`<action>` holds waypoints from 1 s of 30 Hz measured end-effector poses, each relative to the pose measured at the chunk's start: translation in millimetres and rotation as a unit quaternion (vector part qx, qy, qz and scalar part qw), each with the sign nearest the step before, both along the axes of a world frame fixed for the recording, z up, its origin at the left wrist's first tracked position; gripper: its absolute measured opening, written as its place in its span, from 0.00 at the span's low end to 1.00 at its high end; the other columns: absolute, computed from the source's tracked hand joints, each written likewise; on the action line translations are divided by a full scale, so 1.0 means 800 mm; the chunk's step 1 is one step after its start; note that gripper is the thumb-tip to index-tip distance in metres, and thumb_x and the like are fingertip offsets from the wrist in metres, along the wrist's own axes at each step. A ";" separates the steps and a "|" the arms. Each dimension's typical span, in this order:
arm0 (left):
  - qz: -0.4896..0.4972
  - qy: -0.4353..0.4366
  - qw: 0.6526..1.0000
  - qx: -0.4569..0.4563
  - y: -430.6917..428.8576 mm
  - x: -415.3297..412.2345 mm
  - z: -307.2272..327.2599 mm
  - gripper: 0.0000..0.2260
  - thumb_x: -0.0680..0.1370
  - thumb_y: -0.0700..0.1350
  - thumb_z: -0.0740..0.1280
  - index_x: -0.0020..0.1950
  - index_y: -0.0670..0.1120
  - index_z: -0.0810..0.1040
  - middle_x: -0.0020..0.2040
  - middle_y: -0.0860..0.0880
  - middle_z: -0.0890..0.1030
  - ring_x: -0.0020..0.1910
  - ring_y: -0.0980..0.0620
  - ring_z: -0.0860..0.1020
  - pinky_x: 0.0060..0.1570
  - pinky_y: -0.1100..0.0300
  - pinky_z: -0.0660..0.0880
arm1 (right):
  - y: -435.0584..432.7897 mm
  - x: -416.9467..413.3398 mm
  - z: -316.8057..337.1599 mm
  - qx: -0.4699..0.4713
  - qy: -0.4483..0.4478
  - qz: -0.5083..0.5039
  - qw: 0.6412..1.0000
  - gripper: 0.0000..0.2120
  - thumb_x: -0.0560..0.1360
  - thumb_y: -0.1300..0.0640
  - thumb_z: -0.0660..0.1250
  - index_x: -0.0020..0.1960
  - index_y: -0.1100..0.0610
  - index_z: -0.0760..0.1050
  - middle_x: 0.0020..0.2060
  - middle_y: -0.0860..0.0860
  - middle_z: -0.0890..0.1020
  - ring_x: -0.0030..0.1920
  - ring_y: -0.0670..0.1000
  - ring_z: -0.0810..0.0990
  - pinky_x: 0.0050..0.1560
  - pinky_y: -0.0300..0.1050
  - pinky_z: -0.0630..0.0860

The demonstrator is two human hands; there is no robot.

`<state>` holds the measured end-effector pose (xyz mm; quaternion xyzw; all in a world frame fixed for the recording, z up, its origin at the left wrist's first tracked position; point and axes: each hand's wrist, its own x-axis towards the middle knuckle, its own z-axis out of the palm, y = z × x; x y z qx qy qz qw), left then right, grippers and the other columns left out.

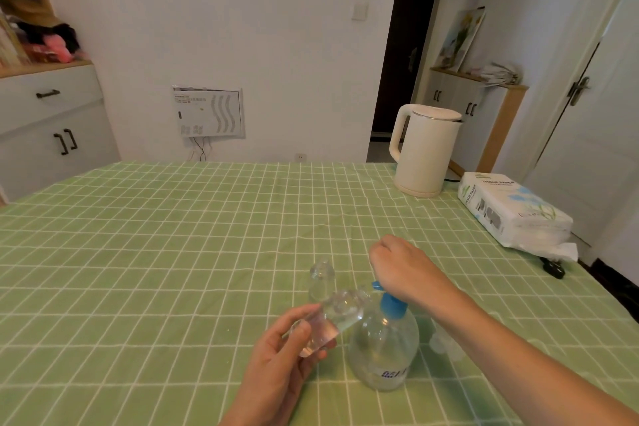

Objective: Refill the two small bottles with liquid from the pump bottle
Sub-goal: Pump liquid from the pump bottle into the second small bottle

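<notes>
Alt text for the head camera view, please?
A left hand tilts a small clear bottle toward the blue nozzle of a pump bottle while the right hand rests atop its pump head. A second small bottle stands behind.

Green/white grid tablecloth [173,252]; clear pump bottle [382,349] w/ blue pump; cream kettle [423,152].

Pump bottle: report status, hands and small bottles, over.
Left hand grips tilted small clear bottle, mouth by the blue nozzle. Right hand sits over blue pump head of clear pump bottle. Second small clear bottle stands just behind. Path clear.

Tilted small bottle [332,318] beside pump bottle [383,346]
</notes>
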<state>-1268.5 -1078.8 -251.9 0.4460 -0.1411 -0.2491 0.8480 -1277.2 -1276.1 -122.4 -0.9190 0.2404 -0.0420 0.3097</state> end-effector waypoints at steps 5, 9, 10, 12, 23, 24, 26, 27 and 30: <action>0.010 0.012 1.000 -0.007 -0.001 0.001 0.000 0.27 0.58 0.52 0.87 0.52 0.42 0.87 0.52 0.39 0.86 0.40 0.45 0.86 0.37 0.61 0.83 | -0.001 0.002 -0.002 -0.002 -0.002 0.004 1.000 0.12 0.79 0.52 0.52 0.45 0.55 0.71 0.43 0.50 0.77 0.44 0.50 0.76 0.45 0.50 0.70; 0.024 0.028 0.999 -0.019 -0.002 0.001 0.001 0.11 0.74 0.40 0.69 0.52 0.41 0.87 0.51 0.39 0.86 0.40 0.45 0.86 0.37 0.61 0.83 | 0.002 0.000 -0.004 -0.014 0.006 0.000 1.000 0.12 0.79 0.51 0.51 0.46 0.54 0.71 0.45 0.50 0.77 0.48 0.53 0.77 0.49 0.52 0.73; 0.027 0.028 0.999 -0.016 -0.002 0.001 0.001 0.11 0.74 0.39 0.67 0.52 0.41 0.87 0.52 0.39 0.86 0.40 0.45 0.86 0.38 0.61 0.83 | 0.004 -0.002 -0.004 -0.015 0.013 0.001 1.000 0.13 0.79 0.51 0.51 0.47 0.54 0.72 0.46 0.50 0.77 0.49 0.54 0.78 0.52 0.53 0.74; 0.031 0.024 0.999 -0.015 -0.003 -0.001 0.004 0.11 0.74 0.39 0.67 0.52 0.41 0.87 0.52 0.39 0.86 0.40 0.45 0.86 0.38 0.61 0.83 | 0.005 -0.003 -0.006 -0.012 0.018 0.002 1.000 0.13 0.79 0.50 0.51 0.47 0.54 0.72 0.47 0.51 0.78 0.51 0.55 0.79 0.56 0.55 0.75; 0.024 0.031 0.999 -0.001 0.001 -0.005 0.011 0.11 0.75 0.39 0.67 0.53 0.43 0.87 0.51 0.40 0.87 0.40 0.46 0.86 0.38 0.61 0.83 | -0.002 0.001 0.001 -0.010 0.004 0.008 1.000 0.12 0.79 0.52 0.52 0.41 0.54 0.69 0.38 0.48 0.76 0.34 0.44 0.74 0.38 0.47 0.67; 0.022 0.031 0.999 -0.002 0.001 -0.005 0.011 0.11 0.75 0.39 0.67 0.53 0.43 0.87 0.51 0.40 0.86 0.40 0.46 0.86 0.38 0.61 0.83 | -0.002 0.002 0.000 -0.008 0.003 0.008 1.000 0.12 0.79 0.52 0.52 0.41 0.54 0.69 0.38 0.48 0.75 0.33 0.43 0.74 0.38 0.47 0.67; 0.022 0.033 0.999 -0.004 0.001 -0.005 0.011 0.11 0.75 0.39 0.66 0.52 0.42 0.87 0.51 0.40 0.86 0.40 0.45 0.86 0.38 0.61 0.83 | -0.002 0.001 0.000 -0.005 0.001 0.007 1.000 0.12 0.79 0.53 0.52 0.41 0.55 0.69 0.38 0.49 0.76 0.33 0.42 0.75 0.38 0.47 0.68; 0.023 0.035 0.999 -0.006 0.001 -0.005 0.011 0.11 0.75 0.39 0.66 0.52 0.42 0.87 0.51 0.40 0.86 0.40 0.45 0.86 0.38 0.61 0.83 | -0.001 0.001 0.000 -0.004 -0.001 0.006 1.000 0.12 0.79 0.53 0.52 0.42 0.55 0.69 0.38 0.49 0.76 0.34 0.43 0.76 0.39 0.48 0.70; 0.023 0.038 0.999 -0.010 0.000 -0.005 0.010 0.12 0.75 0.39 0.66 0.53 0.41 0.87 0.51 0.39 0.86 0.41 0.46 0.86 0.38 0.61 0.83 | 0.003 0.000 0.000 -0.012 0.006 0.004 1.000 0.13 0.78 0.51 0.51 0.45 0.55 0.71 0.42 0.49 0.78 0.46 0.52 0.80 0.51 0.54 0.76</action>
